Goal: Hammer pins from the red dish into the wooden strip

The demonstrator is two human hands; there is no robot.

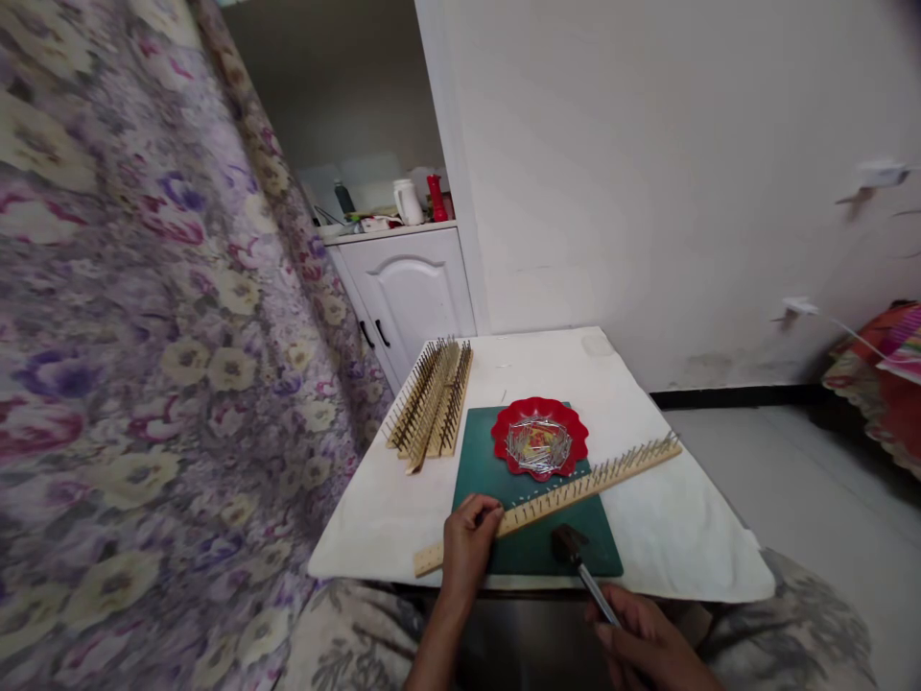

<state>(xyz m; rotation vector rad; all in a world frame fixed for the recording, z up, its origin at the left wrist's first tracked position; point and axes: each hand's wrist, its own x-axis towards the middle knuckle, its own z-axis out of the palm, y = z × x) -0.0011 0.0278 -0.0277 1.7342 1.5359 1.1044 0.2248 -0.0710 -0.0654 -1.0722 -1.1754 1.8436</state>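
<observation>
My left hand (471, 537) rests over a long wooden strip (430, 559), thumb and forefinger pinched on what looks like a nail, mostly hidden by the fingers. A row of upright nails (611, 470) runs from beside those fingertips to the strip's far right end. Small holes show in the bare left end. In my right hand (637, 629), fingers closed round the handle, is a hammer (591, 583). Its dark, slightly blurred head is over the near part of the green mat (518, 555), apart from the strip. Beyond the strip, a red scalloped dish (504, 418) holds many loose nails (539, 446).
Several nail-studded strips (436, 403) lie side by side at the table's left. Loose nails (504, 394) are on the white-covered table (374, 518). A flowered curtain (179, 384) hangs close on the left. A cabinet (410, 288) and a wall (611, 192) stand behind.
</observation>
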